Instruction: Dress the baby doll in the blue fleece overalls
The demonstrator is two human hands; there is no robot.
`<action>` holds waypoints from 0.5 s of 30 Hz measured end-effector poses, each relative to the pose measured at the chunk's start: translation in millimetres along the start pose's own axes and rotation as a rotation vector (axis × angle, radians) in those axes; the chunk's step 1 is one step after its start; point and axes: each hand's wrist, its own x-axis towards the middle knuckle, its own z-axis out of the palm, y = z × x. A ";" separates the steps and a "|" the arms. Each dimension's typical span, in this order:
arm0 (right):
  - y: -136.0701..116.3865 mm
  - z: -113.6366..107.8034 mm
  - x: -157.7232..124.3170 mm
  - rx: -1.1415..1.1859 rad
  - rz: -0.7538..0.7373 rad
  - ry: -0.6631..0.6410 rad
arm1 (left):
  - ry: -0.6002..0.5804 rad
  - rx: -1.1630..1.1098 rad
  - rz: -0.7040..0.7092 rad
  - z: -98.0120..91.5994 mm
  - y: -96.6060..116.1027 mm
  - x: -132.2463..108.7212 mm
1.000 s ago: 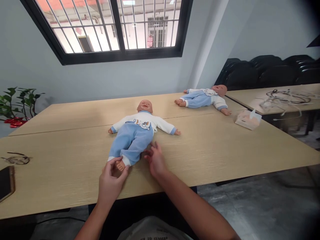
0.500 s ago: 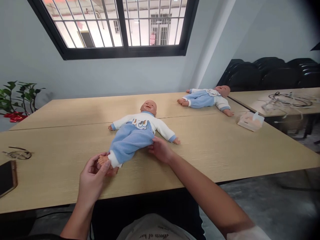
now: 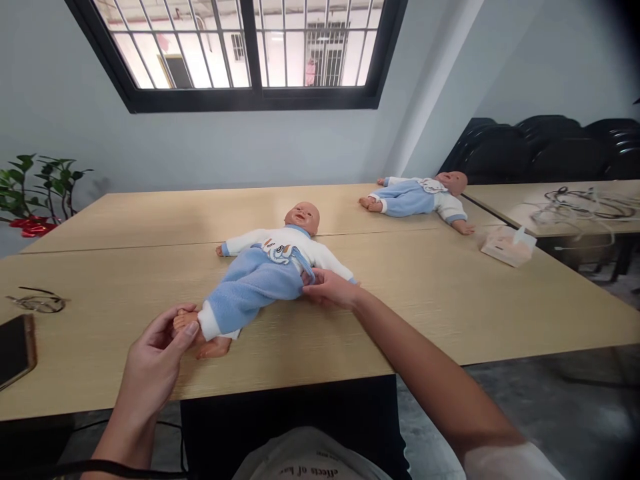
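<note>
Near edge: left hand (image 3: 153,363) sits at the counter's (image 3: 125,313) front edge, fingers (image 3: 186,331) curled partway and pinched on the near bare plastic foot (image 3: 184,321) of the baby doll in white top and blue fleece trousers (image 3: 265,277). Thumb on top, fingertips at the side, so the hold looks like a light pinch on the foot and not a full fist.

Second foot (image 3: 214,347) lies free on the wood just right of that hand.

Right hand (image 3: 333,290) reaches further in, palm down, fingers mostly closed on the blue fabric at the doll's waist, beside its right-side sleeve. Looks like a hold on the cloth; how much cloth is inside the grip I can't tell.

Doll lies on its back, mid-counter, angled: feet near-left, head (image 3: 303,217) far-right, arms spread. Judgement: held at two ends, foot and waist, which keeps the soft body stretched flat. Trousers are fuzzy fleece, top is smooth knit with a printed patch, head and feet hard glossy plastic.

Counter is pale wood-grain laminate, matte, with a seam running left to right behind the doll.

Near left: dark phone (image 3: 15,350) at the edge, wire-frame glasses (image 3: 37,303) beyond it.

Far right: second identical-dressed doll (image 3: 420,197) on its back, tissue box (image 3: 507,245) nearer than it. Green plant (image 3: 40,193) far left.
</note>
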 end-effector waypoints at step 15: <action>-6.0 -14.7 16.0 -0.719 -0.082 0.716 | -0.024 0.177 0.039 -9.2 7.4 -28.1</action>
